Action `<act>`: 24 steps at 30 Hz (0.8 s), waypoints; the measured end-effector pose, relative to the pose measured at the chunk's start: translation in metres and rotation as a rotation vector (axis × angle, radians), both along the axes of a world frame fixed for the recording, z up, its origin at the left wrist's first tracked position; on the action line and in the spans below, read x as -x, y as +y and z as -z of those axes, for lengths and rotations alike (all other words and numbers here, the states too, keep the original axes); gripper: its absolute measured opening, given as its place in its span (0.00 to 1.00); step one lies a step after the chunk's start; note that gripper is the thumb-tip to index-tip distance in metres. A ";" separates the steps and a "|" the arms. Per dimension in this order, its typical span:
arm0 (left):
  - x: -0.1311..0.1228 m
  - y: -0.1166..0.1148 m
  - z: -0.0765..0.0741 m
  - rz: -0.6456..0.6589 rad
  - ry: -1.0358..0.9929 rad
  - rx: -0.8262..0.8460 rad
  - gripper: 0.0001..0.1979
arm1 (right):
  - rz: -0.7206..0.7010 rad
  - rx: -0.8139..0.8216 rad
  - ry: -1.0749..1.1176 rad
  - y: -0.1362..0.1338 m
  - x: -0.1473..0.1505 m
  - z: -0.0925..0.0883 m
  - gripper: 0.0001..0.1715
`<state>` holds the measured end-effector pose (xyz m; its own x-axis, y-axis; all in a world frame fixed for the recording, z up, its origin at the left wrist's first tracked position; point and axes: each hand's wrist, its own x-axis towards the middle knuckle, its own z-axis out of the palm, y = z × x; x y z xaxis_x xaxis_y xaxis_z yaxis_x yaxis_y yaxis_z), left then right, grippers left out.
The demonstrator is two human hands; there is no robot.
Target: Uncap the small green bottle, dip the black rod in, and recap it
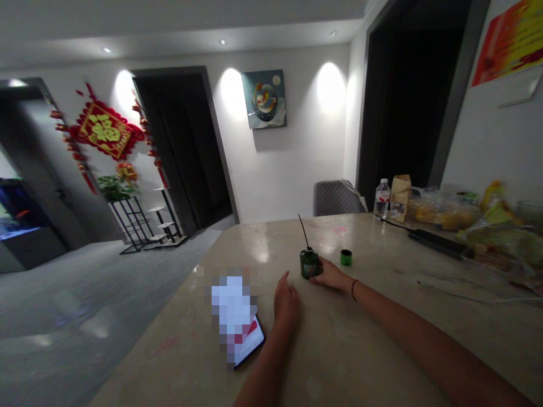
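A small dark green glass bottle point(309, 264) stands upright on the table point(322, 350), with one thin dark stick point(302, 230) rising from its neck and leaning left. My right hand point(330, 275) is closed around the bottle's right side. Just right of it sits a short green cap point(346, 258), its dark opening facing up. My left hand point(287, 301) rests on the tabletop left of the bottle, holding nothing, its fingers partly extended and apart. Beside that hand lies a phone point(250, 345) with a lit screen, much of it blurred out.
Along the right side are a water bottle point(382, 199), a paper bag point(400, 198), plastic-wrapped food point(441, 210), a black power strip point(439, 243) and a white cable point(470, 298). A grey chair point(337, 198) stands at the far edge.
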<state>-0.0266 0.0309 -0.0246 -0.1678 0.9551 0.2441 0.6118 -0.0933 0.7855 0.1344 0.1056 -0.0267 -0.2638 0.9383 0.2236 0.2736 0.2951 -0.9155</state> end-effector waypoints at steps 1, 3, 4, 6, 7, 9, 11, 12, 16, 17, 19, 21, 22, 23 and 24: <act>0.001 0.001 0.001 -0.022 -0.030 0.012 0.24 | 0.014 0.000 -0.019 0.007 0.002 -0.001 0.30; 0.001 0.003 0.002 -0.040 -0.050 0.027 0.24 | 0.044 0.007 -0.055 0.021 0.006 -0.004 0.30; 0.001 0.004 0.002 -0.043 -0.048 0.032 0.23 | 0.058 0.010 -0.062 0.028 0.007 -0.006 0.30; 0.002 0.003 0.002 -0.046 -0.033 0.035 0.22 | 0.088 0.024 -0.067 0.040 0.011 -0.007 0.34; 0.001 0.003 0.002 -0.042 -0.021 0.030 0.22 | 0.107 0.035 -0.071 0.044 0.012 -0.007 0.37; 0.001 0.001 0.000 -0.012 0.015 0.021 0.19 | 0.149 0.052 -0.087 0.051 0.014 -0.006 0.46; 0.000 -0.002 -0.003 0.045 0.072 0.019 0.15 | 0.190 0.048 -0.121 0.051 0.013 -0.002 0.53; 0.000 -0.004 -0.005 0.070 0.105 0.017 0.14 | 0.206 0.036 -0.147 0.048 0.012 -0.001 0.55; -0.003 -0.008 -0.011 0.092 0.186 0.025 0.12 | 0.254 -0.075 -0.291 0.022 0.000 0.002 0.53; -0.004 -0.008 -0.011 0.086 0.195 0.034 0.12 | 0.256 -0.106 -0.327 0.012 -0.003 0.002 0.50; -0.005 -0.010 -0.012 0.058 0.236 0.018 0.12 | 0.217 -0.142 -0.390 -0.008 -0.010 0.000 0.44; -0.006 -0.011 -0.012 0.016 0.321 -0.033 0.08 | 0.160 -0.187 -0.470 -0.028 -0.017 -0.002 0.31; -0.006 -0.011 -0.012 -0.003 0.371 -0.051 0.08 | 0.138 -0.229 -0.533 -0.036 -0.020 -0.002 0.22; -0.006 -0.012 -0.013 -0.011 0.417 -0.059 0.09 | 0.118 -0.288 -0.612 -0.043 -0.023 -0.002 0.14; -0.006 -0.012 -0.013 -0.010 0.456 -0.061 0.10 | 0.099 -0.354 -0.700 -0.049 -0.025 -0.002 0.10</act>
<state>-0.0208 0.0189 -0.0116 -0.0396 0.9357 0.3505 0.8946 -0.1230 0.4295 0.1595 0.0562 -0.0242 -0.3725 0.8689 0.3259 0.7919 0.4807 -0.3767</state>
